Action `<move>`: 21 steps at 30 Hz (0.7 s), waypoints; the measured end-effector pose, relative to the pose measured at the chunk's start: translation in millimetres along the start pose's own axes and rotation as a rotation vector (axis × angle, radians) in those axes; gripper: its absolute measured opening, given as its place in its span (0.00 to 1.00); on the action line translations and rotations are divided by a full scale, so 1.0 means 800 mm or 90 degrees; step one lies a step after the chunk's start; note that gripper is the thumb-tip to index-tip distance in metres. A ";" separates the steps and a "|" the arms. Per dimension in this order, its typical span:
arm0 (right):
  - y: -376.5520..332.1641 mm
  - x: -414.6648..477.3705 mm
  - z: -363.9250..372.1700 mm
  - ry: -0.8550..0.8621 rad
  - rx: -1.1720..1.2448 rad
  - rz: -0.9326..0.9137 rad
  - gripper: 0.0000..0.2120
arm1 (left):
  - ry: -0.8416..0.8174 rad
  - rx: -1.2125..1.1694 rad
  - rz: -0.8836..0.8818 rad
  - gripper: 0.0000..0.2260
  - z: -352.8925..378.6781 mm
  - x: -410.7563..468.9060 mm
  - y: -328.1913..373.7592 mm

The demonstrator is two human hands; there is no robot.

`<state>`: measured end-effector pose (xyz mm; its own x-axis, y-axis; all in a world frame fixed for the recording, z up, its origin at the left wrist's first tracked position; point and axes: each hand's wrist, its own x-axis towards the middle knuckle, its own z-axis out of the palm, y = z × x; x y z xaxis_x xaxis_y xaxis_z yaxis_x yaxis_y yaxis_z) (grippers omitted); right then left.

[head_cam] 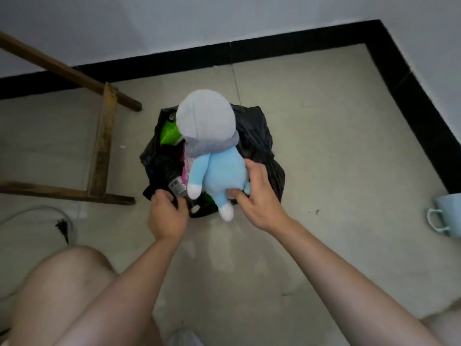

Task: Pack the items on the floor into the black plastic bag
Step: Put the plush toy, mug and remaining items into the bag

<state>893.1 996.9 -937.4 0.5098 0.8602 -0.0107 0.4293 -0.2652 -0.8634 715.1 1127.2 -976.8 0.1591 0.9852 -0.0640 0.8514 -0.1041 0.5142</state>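
Observation:
A black plastic bag [257,136] sits open on the tiled floor in the middle of the view. A plush doll [219,168] with a grey hood and a light blue body lies over the bag's mouth, head pointing away from me. My right hand [257,198] grips the doll's lower body and leg. My left hand [167,213] pinches the near left rim of the bag. Inside the bag I see a green packet [169,134], something pink and a small clear box [177,188].
A wooden frame [102,143] lies on the floor to the left of the bag. A light blue mug [446,216] stands at the right edge. A white cable with a dark plug [62,226] lies at the left. Black skirting [399,71] borders the walls. My bare knee is at the bottom left.

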 end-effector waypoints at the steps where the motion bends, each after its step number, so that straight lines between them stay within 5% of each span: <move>1: 0.006 -0.005 0.008 -0.047 -0.046 0.003 0.30 | 0.043 -0.037 -0.033 0.11 -0.007 0.005 0.003; 6: 0.024 -0.003 0.032 -0.143 -0.252 -0.030 0.27 | 0.130 -0.088 -0.138 0.28 -0.029 0.043 -0.014; 9: 0.018 0.008 0.040 -0.149 -0.310 -0.062 0.28 | 0.087 -0.149 -0.188 0.14 -0.039 0.070 -0.029; 11: 0.004 0.019 0.046 -0.138 -0.371 -0.103 0.29 | 0.107 -0.219 -0.225 0.14 -0.042 0.071 -0.029; 17: -0.058 0.076 0.101 -0.087 -0.426 -0.205 0.27 | 0.119 -0.350 -0.088 0.10 -0.057 0.047 -0.002; 21: -0.065 0.105 0.143 -0.183 -0.515 -0.167 0.29 | 0.147 -0.394 -0.035 0.12 -0.068 0.056 0.005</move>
<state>828.8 1132.7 -951.1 0.1619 0.9833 -0.0832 0.9552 -0.1774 -0.2369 698.3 1178.5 -931.5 -0.0461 0.9979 0.0449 0.3993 -0.0228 0.9165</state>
